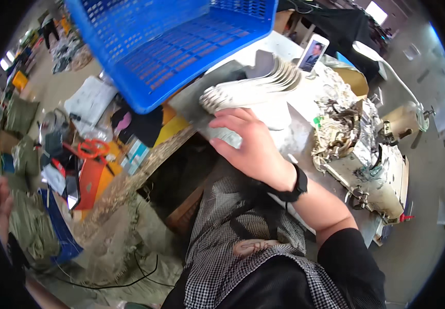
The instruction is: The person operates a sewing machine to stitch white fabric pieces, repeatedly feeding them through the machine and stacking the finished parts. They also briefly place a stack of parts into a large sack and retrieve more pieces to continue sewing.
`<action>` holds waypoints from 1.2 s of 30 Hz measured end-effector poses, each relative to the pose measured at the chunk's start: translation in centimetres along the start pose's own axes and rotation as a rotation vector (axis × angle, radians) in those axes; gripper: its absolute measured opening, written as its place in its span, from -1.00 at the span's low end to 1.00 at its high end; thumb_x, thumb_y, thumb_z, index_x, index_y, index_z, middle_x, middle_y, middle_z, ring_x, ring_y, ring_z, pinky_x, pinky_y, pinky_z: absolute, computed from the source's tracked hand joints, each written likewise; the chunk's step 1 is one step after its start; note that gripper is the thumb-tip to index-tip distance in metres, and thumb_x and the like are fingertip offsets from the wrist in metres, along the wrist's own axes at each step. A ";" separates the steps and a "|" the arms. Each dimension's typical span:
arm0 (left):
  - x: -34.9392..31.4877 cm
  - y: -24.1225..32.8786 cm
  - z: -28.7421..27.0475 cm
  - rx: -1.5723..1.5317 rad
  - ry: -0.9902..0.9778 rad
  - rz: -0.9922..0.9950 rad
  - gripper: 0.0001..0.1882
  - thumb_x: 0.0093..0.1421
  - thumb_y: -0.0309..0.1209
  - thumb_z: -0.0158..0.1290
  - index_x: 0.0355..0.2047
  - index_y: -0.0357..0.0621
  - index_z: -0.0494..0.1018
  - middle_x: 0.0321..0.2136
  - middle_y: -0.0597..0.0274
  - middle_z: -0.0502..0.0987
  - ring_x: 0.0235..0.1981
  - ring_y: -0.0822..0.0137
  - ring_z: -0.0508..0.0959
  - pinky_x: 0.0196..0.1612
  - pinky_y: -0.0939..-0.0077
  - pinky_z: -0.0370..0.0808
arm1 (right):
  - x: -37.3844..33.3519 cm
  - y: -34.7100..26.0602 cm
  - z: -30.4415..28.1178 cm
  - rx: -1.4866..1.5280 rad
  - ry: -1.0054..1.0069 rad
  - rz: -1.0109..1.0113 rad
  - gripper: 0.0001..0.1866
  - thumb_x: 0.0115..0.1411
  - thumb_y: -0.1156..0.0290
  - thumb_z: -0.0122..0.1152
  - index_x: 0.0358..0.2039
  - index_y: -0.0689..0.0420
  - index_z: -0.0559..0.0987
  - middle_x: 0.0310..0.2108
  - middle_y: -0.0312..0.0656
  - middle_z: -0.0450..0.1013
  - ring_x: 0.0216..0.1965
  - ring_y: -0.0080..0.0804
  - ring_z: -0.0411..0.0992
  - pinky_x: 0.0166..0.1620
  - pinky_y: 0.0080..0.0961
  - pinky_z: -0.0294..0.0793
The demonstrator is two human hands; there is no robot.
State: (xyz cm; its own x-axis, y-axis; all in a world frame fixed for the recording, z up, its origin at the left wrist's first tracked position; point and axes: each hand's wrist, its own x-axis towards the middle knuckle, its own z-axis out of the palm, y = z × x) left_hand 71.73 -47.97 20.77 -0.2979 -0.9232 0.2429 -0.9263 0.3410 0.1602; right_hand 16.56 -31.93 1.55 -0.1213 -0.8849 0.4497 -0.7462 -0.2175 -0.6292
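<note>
Grey workshop floor [428,170] off to the right; sacks and loose heaps along the far left. Worktop [300,129] ahead of the wearer, pale and metallic near the middle, bent by the lens.

Stack of white curved pieces [256,90] lies on the worktop near centre, layers fanned at its upper right end. Right hand [258,147] at its near side, thumb and forefinger well apart, other fingers bent toward the stack's lower edge; contact hard to judge from this angle. Black wristband [299,185] on that wrist.

Left hand [0,200] far out at the left rim, well away from the stack, blurred and partly cut off; cannot tell whether its fingers are together or grip anything.

Blue perforated crate [155,67] beyond the stack, tilted, its open side facing the wearer. White-framed phone [313,53] propped upright just behind the stack. To the right, grimy machine [364,159], with white lamp [387,64] beyond. Orange-handled scissors [93,149] among clutter at left. Checked apron [214,232] on the wearer.
</note>
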 end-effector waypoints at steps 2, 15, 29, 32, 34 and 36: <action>4.4 15.2 7.4 -0.182 -0.115 0.382 -0.61 -0.04 -0.56 0.14 -0.14 -0.20 0.43 -0.18 0.17 0.49 -0.12 0.32 0.47 0.04 0.43 0.33 | -1.6 -0.8 -2.9 -0.117 0.143 0.073 -0.70 -0.05 0.44 0.27 -0.23 0.14 0.56 -0.06 -0.05 0.42 0.08 0.05 0.28 0.10 -0.17 0.28; 6.1 51.9 28.9 -0.444 0.106 1.392 -0.59 -0.02 -0.52 0.18 -0.10 -0.27 0.45 -0.21 0.11 0.46 -0.23 0.12 0.45 -0.15 0.30 0.42 | -12.5 1.7 -9.8 -0.099 0.302 0.490 -0.72 0.00 0.46 0.29 -0.22 0.16 0.55 -0.06 -0.03 0.40 -0.01 -0.02 0.33 0.03 -0.23 0.35; 0.6 52.0 25.0 -1.118 -0.159 1.122 -0.75 -0.04 -0.57 0.24 -0.44 -0.24 0.34 -0.65 0.16 0.44 -0.69 0.23 0.45 -0.61 0.47 0.38 | -17.5 2.9 -11.5 0.617 0.366 0.720 -0.33 0.05 0.38 0.41 0.14 0.24 0.31 -0.07 -0.14 0.48 -0.11 -0.41 0.47 -0.02 -0.41 0.46; -0.5 51.6 24.9 -1.095 -0.331 1.225 -0.77 0.02 -0.53 0.23 -0.40 -0.25 0.37 -0.53 0.01 0.57 -0.59 0.21 0.58 -0.55 0.49 0.49 | -16.3 1.3 -12.7 0.689 0.626 0.796 -0.57 0.13 0.40 0.32 -0.02 0.29 0.46 -0.14 -0.14 0.52 -0.16 -0.49 0.48 -0.11 -0.52 0.48; -0.7 51.3 25.1 -1.100 -0.311 1.185 -0.78 0.03 -0.51 0.23 -0.39 -0.23 0.38 -0.53 0.01 0.58 -0.57 0.20 0.60 -0.55 0.49 0.49 | -16.5 1.1 -13.2 0.670 0.713 0.780 -0.72 0.19 0.42 0.25 -0.13 0.31 0.53 -0.22 -0.16 0.55 -0.20 -0.53 0.49 -0.16 -0.57 0.48; -0.2 50.9 24.5 -1.060 -0.380 1.156 -0.76 0.03 -0.47 0.25 -0.38 -0.21 0.39 -0.50 -0.01 0.59 -0.54 0.18 0.62 -0.49 0.52 0.52 | -16.9 1.0 -13.5 0.658 0.685 0.736 -0.71 0.19 0.43 0.25 -0.12 0.31 0.53 -0.22 -0.16 0.54 -0.20 -0.53 0.49 -0.16 -0.57 0.48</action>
State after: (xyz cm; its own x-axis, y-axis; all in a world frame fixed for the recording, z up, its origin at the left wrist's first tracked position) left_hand 18.97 -34.71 5.47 -0.8749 -0.0308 0.4834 0.3434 0.6644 0.6638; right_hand 9.02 -11.67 1.83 -0.8497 -0.5261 -0.0351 0.1013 -0.0975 -0.9901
